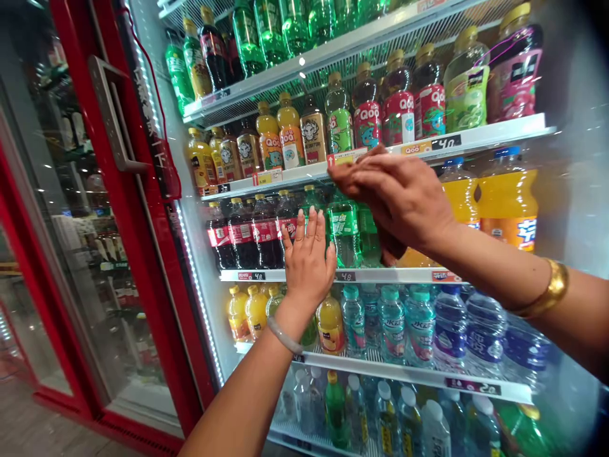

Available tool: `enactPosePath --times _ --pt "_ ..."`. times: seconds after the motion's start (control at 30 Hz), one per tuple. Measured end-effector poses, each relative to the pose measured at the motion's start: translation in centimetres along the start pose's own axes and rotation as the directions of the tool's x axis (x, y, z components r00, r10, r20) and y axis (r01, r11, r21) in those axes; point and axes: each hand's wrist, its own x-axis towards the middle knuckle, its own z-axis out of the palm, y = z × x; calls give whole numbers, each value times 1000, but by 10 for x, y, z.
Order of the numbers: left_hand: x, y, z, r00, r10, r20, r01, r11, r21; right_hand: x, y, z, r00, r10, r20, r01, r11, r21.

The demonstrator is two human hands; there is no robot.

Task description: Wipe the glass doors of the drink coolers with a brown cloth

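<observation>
Bare forearms (499,270); flat left hand (308,257) open near bottles (264,233); right hand (409,197) clutches rumpled cloth (389,240).

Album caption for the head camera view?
Right hand holding a brown cloth, left hand open, before shelves of bottles.

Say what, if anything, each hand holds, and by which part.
The right hand holds a brown cloth bunched at its upper part, the rest hanging below. The left hand holds nothing.
</observation>
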Motion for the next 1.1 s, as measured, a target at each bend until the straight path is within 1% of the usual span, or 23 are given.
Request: enactPosePath --times 0.03,0.07,0.13,0.2,0.23,0.3,0.37,0.43,0.47,0.5,0.57,0.6,0.63,0.67,0.7,0.77,0.83,0.87,0.93,1.0,1.03,1.07,1.1 --pt "1 -1 0 1000 -7 -5 7 1000 0 2 -2 2 997 57 -50 -58 998 -11" --pt "1 -3 0 1000 -12 -5 12 1000 0 2 -6 4 997 59 -59 -60 998 -10" --pt "0 -6 0 1000 -21 -5 21 1000 2 -1 -16 7 993 -105 53 104 994 20" --pt "-2 -9 -1 1000 -21 0 21 1000 3 -2 -21 7 934 -305 186 294 952 80" --pt "-2 -11 -1 1000 -21 -1 21 1000 3 1 -19 7 916 -332 224 319 943 92" --pt "-2 -15 -2 1000 -29 -6 29 1000 2 12 -11 7 954 -224 201 218 975 52" --pt "-1 -19 -3 999 -49 -16 49 999 0 25 -5 11 995 -17 97 17 1000 -3" --pt "0 -24 -3 997 -70 -23 69 998 -5 30 -10 17 997 73 33 -73 997 -26" --pt "0 -27 -3 997 -77 -28 77 997 -7 29 -17 20 998 34 51 -33 999 -19" --pt "0 -30 -3 996 -82 -35 82 997 -9 25 -25 23 993 -59 99 59 998 1" --pt "0 -35 -2 995 -85 -50 84 996 -11 18 -39 27 933 -298 205 287 955 80" --pt "0 -37 -3 995 -81 -55 81 997 -10 17 -42 28 895 -381 234 364 925 113" --pt "0 -39 -3 996 -76 -53 76 997 -7 19 -43 29 877 -412 245 395 911 118" --pt "0 -40 -4 996 -73 -47 73 997 -1 23 -40 29 889 -390 240 377 921 97" --pt "0 -41 -5 997 -73 -38 73 997 5 29 -36 30 922 -321 215 316 947 62" --pt "1 -41 -6 997 -73 -27 74 997 15 43 -29 33 983 -114 143 113 994 11" --pt "1 -43 -7 996 -80 -31 80 997 14 50 -30 37 995 55 83 -55 998 8" --pt "1 -45 -8 995 -89 -40 89 996 11 49 -35 38 994 66 87 -67 998 18" --pt "0 -50 -8 993 -103 -52 104 995 12 41 -48 40 983 -94 159 85 995 61" --pt "-2 -56 -9 994 -96 -57 98 995 27 33 -58 40 918 -320 233 297 946 128" --pt "-4 -59 -10 995 -84 -53 86 995 40 32 -58 41 891 -380 248 353 924 147" --pt "-5 -62 -10 996 -74 -45 76 996 55 34 -56 42 890 -384 247 360 922 139" --pt "-5 -64 -11 997 -67 -37 70 995 70 38 -53 43 912 -339 229 323 940 106"
